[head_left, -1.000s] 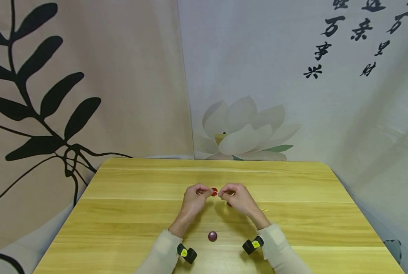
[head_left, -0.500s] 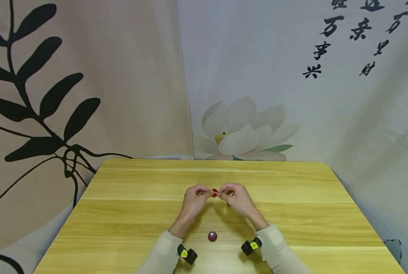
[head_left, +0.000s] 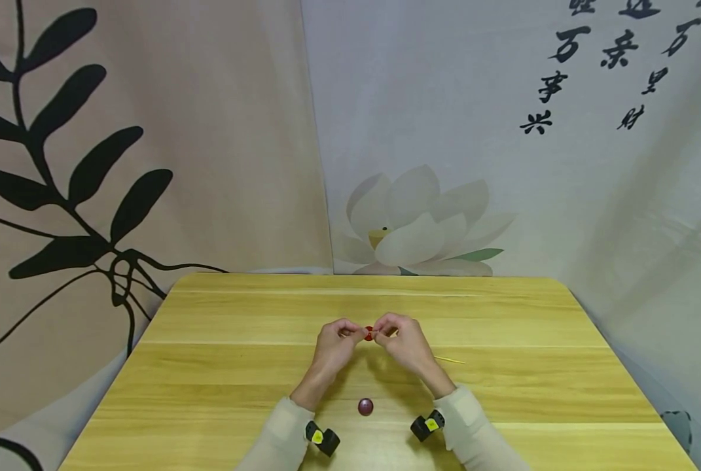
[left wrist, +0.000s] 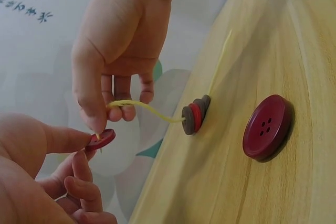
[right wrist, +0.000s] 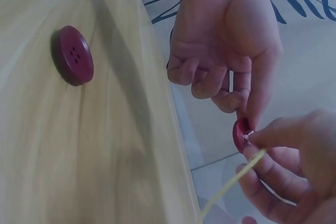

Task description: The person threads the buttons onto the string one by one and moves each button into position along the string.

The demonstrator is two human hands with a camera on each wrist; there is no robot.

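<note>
My left hand [head_left: 334,347] pinches a small red button [left wrist: 102,139] at its edge between thumb and finger. Close against it, my right hand [head_left: 408,343] pinches a yellow string [left wrist: 158,114], whose tip is at the button's holes. A bit of the tip seems to poke out below the button in the left wrist view. Further along, the string runs through several threaded buttons [left wrist: 188,121], grey-brown and red, which sit on the table. In the head view my right hand hides that stack, and only the string's tail [head_left: 450,360] shows.
A larger dark red button [head_left: 365,407] with holes lies on the wooden table [head_left: 238,379] between my forearms. A black wrist camera [head_left: 323,438] sits on the left sleeve, another wrist camera [head_left: 427,425] on the right. Printed curtains [head_left: 238,131] hang behind the table.
My right hand has shifted slightly left, bringing the string's tip up to the red button. The left hand and the large button have hardly moved.
</note>
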